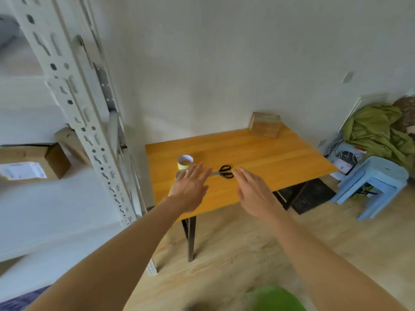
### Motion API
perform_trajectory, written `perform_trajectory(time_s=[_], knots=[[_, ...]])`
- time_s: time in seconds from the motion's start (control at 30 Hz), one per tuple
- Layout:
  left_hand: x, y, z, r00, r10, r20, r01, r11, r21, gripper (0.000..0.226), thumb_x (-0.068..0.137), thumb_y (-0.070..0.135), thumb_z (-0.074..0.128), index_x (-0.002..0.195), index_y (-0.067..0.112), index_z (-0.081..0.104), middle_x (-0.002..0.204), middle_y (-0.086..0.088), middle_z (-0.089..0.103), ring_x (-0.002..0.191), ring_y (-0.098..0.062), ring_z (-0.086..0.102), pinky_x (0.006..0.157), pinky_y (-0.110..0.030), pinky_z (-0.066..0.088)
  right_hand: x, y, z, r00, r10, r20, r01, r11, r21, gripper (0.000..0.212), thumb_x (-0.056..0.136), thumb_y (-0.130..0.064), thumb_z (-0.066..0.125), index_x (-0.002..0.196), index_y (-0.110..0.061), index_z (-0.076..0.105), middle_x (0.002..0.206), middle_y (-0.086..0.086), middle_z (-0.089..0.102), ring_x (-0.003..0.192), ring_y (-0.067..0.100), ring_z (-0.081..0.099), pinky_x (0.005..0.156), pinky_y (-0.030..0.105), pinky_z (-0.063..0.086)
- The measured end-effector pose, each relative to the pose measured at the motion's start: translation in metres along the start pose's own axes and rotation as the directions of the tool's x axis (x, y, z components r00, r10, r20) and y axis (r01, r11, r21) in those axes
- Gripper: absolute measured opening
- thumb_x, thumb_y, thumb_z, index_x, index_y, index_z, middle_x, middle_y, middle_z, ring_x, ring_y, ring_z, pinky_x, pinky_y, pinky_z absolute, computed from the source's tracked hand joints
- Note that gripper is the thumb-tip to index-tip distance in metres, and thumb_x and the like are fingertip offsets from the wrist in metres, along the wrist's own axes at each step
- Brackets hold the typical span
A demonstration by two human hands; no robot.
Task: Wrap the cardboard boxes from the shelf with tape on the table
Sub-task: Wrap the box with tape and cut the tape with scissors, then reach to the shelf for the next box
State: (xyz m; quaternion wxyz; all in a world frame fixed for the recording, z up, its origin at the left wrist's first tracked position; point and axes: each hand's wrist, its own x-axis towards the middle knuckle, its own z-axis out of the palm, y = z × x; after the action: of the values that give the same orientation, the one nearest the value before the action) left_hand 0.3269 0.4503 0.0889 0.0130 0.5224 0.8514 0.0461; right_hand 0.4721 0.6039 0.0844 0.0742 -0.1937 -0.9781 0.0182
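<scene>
I hold both hands flat and empty, stretched toward the near edge of the table [280,158]: left hand [190,189] by the tape roll [185,162], right hand [256,194] just short of the scissors [222,172]. One cardboard box [265,127] sits at the table's far corner, clear of the work area, I judge. A second box [33,162] waits on the shelf [74,102] left of the table.

Poss. 2nd tape roll [179,174] half hidden; shelf box [27,156] cropped.

A small cardboard box [265,125], brown and closed, stands at the far right corner of the orange wooden table [269,158]. A pale tape roll [185,162] sits near the table's left edge. A labelled cardboard box [33,161] lies on the white metal shelf [74,97].
</scene>
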Motion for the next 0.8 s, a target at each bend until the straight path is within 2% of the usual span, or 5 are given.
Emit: perform_trajectory(time_s=[0.2,0.4,0.57,0.7,0.8], knots=[[-0.117,0.003,0.015,0.986,-0.164,0.007,0.164,0.984,-0.073,0.056,0.102,0.036,0.029,0.151,0.027,0.004,0.160,-0.004,0.000,0.147,-0.021,0.003,0.119,-0.039,0.011,-0.069,-0.061,0.010,0.989,-0.139,0.043,0.137,0.989,0.055,0.057,0.099,-0.016,0.043,0.151,-0.012,0.021,0.157,0.009,0.022,0.140,0.022,0.030,0.112,0.035,0.030],[-0.212,-0.037,0.016,0.956,-0.294,-0.004,0.293,0.953,-0.083,0.056,0.102,0.035,0.028,0.151,0.027,0.004,0.160,-0.004,0.000,0.147,-0.021,0.002,0.120,-0.039,0.009,-0.102,-0.143,0.017,0.968,-0.244,0.064,0.238,0.966,0.099,0.056,0.100,-0.019,0.042,0.151,-0.015,0.020,0.158,0.005,0.019,0.139,0.022,0.030,0.111,0.033,0.031],[-0.272,-0.090,0.016,0.923,-0.383,-0.039,0.379,0.922,-0.082,0.056,0.102,0.035,0.029,0.151,0.026,0.004,0.160,-0.004,0.002,0.147,-0.021,0.003,0.119,-0.037,0.009,-0.098,-0.216,0.030,0.945,-0.316,0.087,0.305,0.944,0.123,0.055,0.100,-0.020,0.040,0.151,-0.017,0.020,0.157,0.003,0.019,0.139,0.021,0.029,0.110,0.031,0.029],[-0.319,-0.150,0.009,0.889,-0.455,-0.054,0.450,0.889,-0.085,0.056,0.102,0.034,0.029,0.151,0.026,0.004,0.160,-0.004,0.001,0.147,-0.021,0.003,0.120,-0.037,0.009,-0.082,-0.289,0.035,0.931,-0.357,0.071,0.344,0.926,0.155,0.057,0.099,-0.017,0.044,0.151,-0.018,0.020,0.156,0.000,0.021,0.134,0.021,0.035,0.107,0.030,0.035],[-0.355,-0.203,0.002,0.861,-0.505,-0.064,0.500,0.862,-0.080,0.057,0.101,0.033,0.031,0.151,0.026,0.004,0.160,-0.005,0.001,0.147,-0.021,0.003,0.119,-0.038,0.010,-0.060,-0.349,0.042,0.925,-0.373,0.075,0.357,0.919,0.170,0.058,0.100,-0.020,0.042,0.152,-0.019,0.016,0.159,-0.001,0.015,0.139,0.020,0.029,0.111,0.031,0.033]])
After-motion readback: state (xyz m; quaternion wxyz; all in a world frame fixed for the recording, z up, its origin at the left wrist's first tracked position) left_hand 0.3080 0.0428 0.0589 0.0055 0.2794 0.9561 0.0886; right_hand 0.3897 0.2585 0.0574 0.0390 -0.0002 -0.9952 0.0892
